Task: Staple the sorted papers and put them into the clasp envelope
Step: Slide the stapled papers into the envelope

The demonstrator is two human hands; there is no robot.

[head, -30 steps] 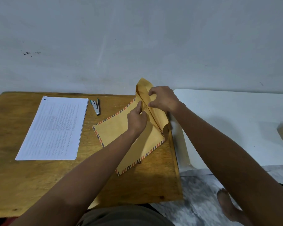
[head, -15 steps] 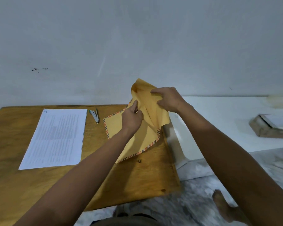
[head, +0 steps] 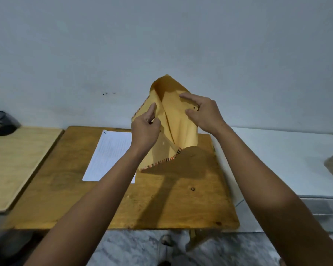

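Both hands pinch the striped-edged yellow-brown paper clasp envelope (head: 178, 127) aloft: left hand (head: 144, 129) at its left edge, right hand (head: 204, 114) on its raised flap.

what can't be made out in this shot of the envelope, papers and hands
- Papers, head view: print too small to read; the left hand and forearm cover the right edge, so a staple cannot be confirmed.
- Stapler: not visible now, perhaps behind the raised envelope.
- Envelope's inside: shadowed, contents unclear.
- Clasp: mostly hidden by the right hand.
- Black object: blurred, cut off by the left edge.
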